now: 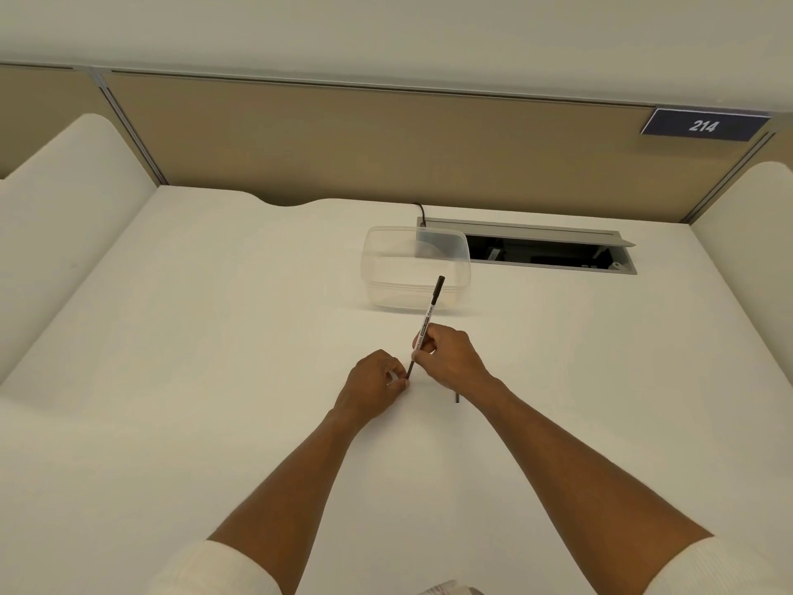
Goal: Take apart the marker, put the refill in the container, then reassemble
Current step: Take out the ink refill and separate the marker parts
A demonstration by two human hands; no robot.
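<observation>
My right hand (446, 358) grips a thin marker (430, 313) with a white printed barrel and a black far end that slants up toward the container. From the barrel's near end a thin dark rod (410, 368) sticks out. My left hand (375, 386) has its fingertips pinched at the rod's lower tip, holding something small and pale. A short dark piece (457, 398) lies on the desk just under my right wrist. The clear plastic container (415, 268) stands open behind my hands, with nothing visible inside it.
The white desk (214, 337) has an open cable hatch (545, 251) at the back right, right beside the container. A tan partition (343, 143) bearing a "214" sign (703, 125) closes the back. White side panels flank the desk.
</observation>
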